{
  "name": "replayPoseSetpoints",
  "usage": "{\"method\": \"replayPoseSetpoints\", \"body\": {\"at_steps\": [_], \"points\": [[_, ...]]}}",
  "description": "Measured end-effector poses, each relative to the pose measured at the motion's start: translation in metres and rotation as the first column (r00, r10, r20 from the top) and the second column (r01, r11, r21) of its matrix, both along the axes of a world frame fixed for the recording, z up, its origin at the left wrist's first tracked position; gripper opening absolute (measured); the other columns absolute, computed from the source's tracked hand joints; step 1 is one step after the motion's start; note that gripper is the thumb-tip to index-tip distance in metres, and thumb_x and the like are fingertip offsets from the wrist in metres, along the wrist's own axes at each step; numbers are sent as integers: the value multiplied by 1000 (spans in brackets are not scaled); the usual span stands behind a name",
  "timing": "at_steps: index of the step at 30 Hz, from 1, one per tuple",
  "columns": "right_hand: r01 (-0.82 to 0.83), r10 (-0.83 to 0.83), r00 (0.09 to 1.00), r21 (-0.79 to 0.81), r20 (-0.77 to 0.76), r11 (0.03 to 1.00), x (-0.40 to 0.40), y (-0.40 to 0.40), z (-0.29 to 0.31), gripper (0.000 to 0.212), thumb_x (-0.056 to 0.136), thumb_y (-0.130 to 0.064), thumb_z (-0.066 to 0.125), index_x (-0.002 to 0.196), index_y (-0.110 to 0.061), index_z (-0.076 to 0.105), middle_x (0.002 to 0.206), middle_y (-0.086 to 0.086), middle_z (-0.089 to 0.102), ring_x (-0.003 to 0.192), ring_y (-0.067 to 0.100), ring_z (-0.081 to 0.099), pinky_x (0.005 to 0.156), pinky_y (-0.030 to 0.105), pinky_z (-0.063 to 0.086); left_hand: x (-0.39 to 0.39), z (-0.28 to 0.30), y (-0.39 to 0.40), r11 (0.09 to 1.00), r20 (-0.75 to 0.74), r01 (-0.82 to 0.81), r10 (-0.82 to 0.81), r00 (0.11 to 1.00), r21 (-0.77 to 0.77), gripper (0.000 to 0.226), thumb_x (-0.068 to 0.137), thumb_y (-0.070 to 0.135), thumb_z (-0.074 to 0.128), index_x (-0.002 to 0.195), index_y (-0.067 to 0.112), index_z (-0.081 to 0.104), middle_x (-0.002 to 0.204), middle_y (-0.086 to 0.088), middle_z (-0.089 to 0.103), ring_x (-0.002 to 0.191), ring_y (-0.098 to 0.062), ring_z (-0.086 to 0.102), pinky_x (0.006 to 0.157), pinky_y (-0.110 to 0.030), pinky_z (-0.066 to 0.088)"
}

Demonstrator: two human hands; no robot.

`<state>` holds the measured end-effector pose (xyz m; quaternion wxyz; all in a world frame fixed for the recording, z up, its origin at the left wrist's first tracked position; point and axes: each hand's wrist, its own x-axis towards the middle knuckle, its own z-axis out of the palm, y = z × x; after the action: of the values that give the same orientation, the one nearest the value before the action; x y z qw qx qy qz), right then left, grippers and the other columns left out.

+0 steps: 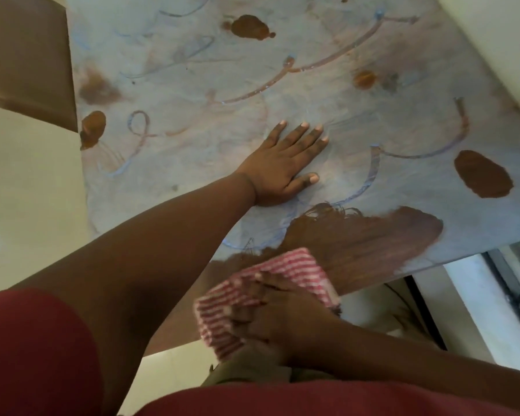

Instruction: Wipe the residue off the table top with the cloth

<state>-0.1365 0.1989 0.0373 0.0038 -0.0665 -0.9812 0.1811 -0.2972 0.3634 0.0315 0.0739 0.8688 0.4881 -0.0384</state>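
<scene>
The table top (252,85) is coated in a chalky grey-blue residue with swirl marks and several bare brown patches. A wide brown wiped band (373,235) runs along the near edge. My left hand (282,163) lies flat on the table with its fingers spread and straight. At the near edge, my right hand (270,313) presses a folded red-and-white striped cloth (267,283) onto the table; its fingers lie over the cloth, slightly blurred.
A brown chair seat or panel (24,61) stands past the table's far left corner. Pale floor tiles (27,205) show at the left. A dark metal frame (511,283) sits low at the right, beside the table's right corner.
</scene>
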Motion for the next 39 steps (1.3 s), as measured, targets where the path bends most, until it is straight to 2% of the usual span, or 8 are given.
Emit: {"method": "replayPoseSetpoints", "body": {"at_steps": [6, 13, 16, 20, 23, 28, 34, 39], "points": [[443, -441, 896, -148, 51, 884, 171, 72, 6, 37, 98, -53, 31, 115, -39, 61, 128, -19, 54, 140, 5, 24, 112, 28, 18, -3, -7, 2, 999, 41, 12, -13, 999, 35, 68, 96, 55, 11, 153, 18, 9, 160, -6, 9, 147, -23, 3, 117, -45, -7], [732, -770, 637, -282, -38, 620, 190, 109, 10, 32, 83, -48, 55, 112, -36, 64, 120, -28, 53, 136, 6, 35, 108, 47, 27, -1, -7, 3, 1000, 62, -5, 3, 998, 25, 66, 97, 55, 10, 153, 21, 9, 159, -1, 6, 147, -18, 0, 118, -45, -6], [688, -721, 689, -248, -72, 682, 168, 78, 6, 29, 86, -46, 52, 111, -38, 64, 121, -29, 52, 139, 5, 27, 111, 31, 17, -2, -6, 3, 1000, 75, -13, 12, 997, 10, 66, 97, 55, 10, 153, 21, 10, 159, 0, 6, 147, -18, 1, 118, -46, -4], [580, -611, 790, -262, -52, 772, 198, 77, 7, 28, 92, -47, 48, 109, -34, 68, 123, -22, 57, 139, 8, 31, 114, 33, 19, -1, -5, 3, 1000, 72, -17, 17, 997, 9, 63, 98, 53, 13, 153, 22, 11, 159, -1, 7, 147, -18, 1, 118, -45, -2], [665, -699, 710, -251, -82, 704, 237, 101, 8, 34, 92, -52, 45, 106, -30, 68, 122, -20, 57, 137, 2, 31, 113, 42, 23, 0, -5, 4, 1000, 81, -22, 22, 997, 9, 63, 98, 53, 15, 153, 22, 11, 158, 0, 7, 147, -17, 1, 118, -44, -1], [877, -915, 404, -275, -20, 393, 223, 139, 11, 35, 82, -55, 43, 110, -40, 61, 121, -25, 51, 135, -1, 31, 113, 35, 17, 0, -5, 4, 1000, 86, -27, 27, 996, -9, 63, 98, 54, 15, 153, 23, 10, 159, 0, 7, 147, -17, 2, 118, -42, -2], [742, -752, 659, -153, -16, 653, 218, 90, 4, 39, 95, -56, 34, 125, -37, 52, 132, -19, 50, 141, 8, 24, 115, 37, 15, -1, -3, 4, 999, 80, -28, 30, 996, -21, 63, 98, 53, 16, 153, 23, 11, 159, 0, 8, 147, -17, 2, 118, -44, 0], [845, -858, 513, -160, -24, 510, 264, 128, 7, 40, 92, -48, 43, 130, -38, 48, 138, -11, 44, 135, 18, 35, 109, 48, 28, -1, -3, 4, 999, 78, -30, 32, 996, -21, 63, 98, 54, 14, 153, 24, 11, 159, 1, 7, 147, -18, 4, 118, -44, 1]]}}
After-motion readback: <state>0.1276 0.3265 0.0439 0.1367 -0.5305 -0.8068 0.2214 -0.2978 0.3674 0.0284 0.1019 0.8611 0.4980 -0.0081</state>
